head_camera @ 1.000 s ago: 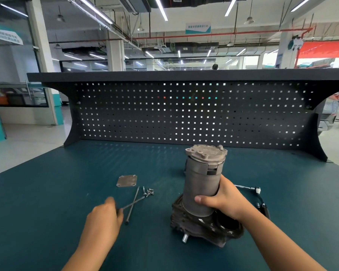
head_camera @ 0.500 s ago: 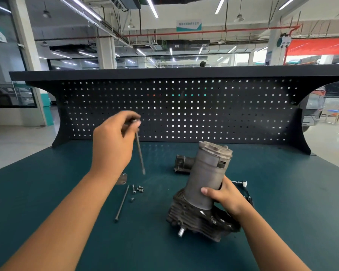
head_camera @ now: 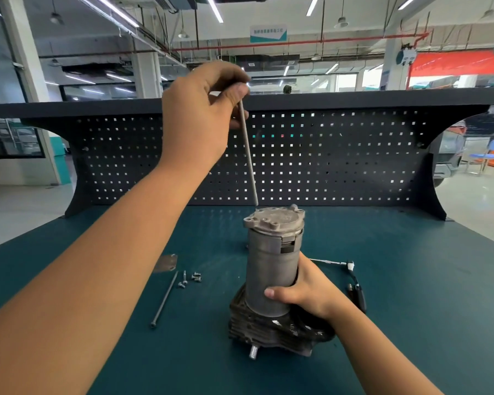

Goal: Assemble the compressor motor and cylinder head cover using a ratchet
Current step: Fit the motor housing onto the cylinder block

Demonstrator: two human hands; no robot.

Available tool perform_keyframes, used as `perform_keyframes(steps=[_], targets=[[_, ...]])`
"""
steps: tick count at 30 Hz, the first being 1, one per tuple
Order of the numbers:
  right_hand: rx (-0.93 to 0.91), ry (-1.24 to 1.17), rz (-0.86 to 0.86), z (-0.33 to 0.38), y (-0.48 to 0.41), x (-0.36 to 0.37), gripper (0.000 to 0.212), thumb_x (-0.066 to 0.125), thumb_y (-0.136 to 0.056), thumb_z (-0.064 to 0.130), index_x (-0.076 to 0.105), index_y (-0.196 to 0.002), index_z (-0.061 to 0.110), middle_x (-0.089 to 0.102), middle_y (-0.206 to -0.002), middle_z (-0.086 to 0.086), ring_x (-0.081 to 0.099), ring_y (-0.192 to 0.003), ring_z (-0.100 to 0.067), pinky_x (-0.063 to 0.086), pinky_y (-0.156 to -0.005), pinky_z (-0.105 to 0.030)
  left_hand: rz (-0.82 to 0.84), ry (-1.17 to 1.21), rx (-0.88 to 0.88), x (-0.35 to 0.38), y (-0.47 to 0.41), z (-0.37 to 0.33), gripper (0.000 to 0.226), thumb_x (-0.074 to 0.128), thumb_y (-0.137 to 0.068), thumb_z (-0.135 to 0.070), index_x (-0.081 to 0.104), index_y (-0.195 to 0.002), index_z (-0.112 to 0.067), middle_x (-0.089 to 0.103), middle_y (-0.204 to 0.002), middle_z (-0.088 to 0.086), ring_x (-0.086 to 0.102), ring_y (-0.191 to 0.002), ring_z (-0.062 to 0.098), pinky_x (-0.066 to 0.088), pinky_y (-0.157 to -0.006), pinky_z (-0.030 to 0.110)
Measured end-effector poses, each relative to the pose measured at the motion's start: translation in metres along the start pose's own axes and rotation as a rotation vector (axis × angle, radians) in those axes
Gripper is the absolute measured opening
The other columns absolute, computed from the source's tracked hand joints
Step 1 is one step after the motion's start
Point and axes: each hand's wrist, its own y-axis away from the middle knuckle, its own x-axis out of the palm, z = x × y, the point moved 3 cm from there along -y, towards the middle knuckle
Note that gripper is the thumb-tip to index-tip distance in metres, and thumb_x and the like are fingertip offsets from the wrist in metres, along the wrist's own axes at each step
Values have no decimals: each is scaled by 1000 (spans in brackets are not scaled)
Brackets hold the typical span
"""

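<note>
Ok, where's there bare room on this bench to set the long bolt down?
For the long bolt: bare mat runs right of the cable to the bench edge and back to the pegboard. The front strip between your arms is bare too. Crowded: left of the motor lie the cover plate, small screws and a second long bolt.

One head-worn wide-angle view, forward and slightly down across the workbench (head_camera: 411,280), close over both forearms.
</note>
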Motion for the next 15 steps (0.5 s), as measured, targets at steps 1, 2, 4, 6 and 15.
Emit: perform_keyframes(steps=[1, 2, 4, 6, 15], targets=[[-1, 3, 5, 0, 0, 1, 70, 82, -51, 33, 52, -115, 27, 69, -109, 13, 65, -103, -7, 51, -79, -19, 13, -14, -3, 0, -2, 1, 13, 57, -91, -6, 63, -94, -18, 65, -88, -4, 69, -71, 13, 58, -62, 28], [-1, 4, 8, 0, 0, 1, 70, 82, -52, 33, 52, -115, 27, 69, -110, 13, 65, -103, -7, 51, -80, -20, 20, -22, -2, 0, -3, 1, 13, 57, -91, -6, 63, -94, -17, 65, -88, -4, 69, -70, 12, 58, -61, 28], [0, 3, 8, 0, 0, 1, 70, 82, -52, 33, 52, -115, 28, 69, -111, 14, 65, -104, -7, 51, -80, -20, 22, -19, 7, -3, -4, 1, 13, 57, -91, -6, 63, -94, -17, 66, -88, -4, 68, -68, 10, 57, -59, 25], [1, 2, 10, 0, 0, 0, 70, 82, -52, 33, 52, -115, 28, 69, -111, 15, 65, -104, -6, 51, -80, -20, 25, -3, 11, -4, -5, 0, 13, 57, -91, -5, 63, -94, -17, 66, -88, -4, 68, -67, 10, 55, -58, 22], [9, -12, 28, 0, 0, 2, 71, 83, -53, 34, 51, -116, 28, 69, -110, 17, 65, -102, -4, 50, -77, -17, 89, -8, -25, 0, -1, 3, 18, 58, -91, -4, 63, -89, -21, 67, -86, -2, 69, -67, 12, 57, -59, 27]])
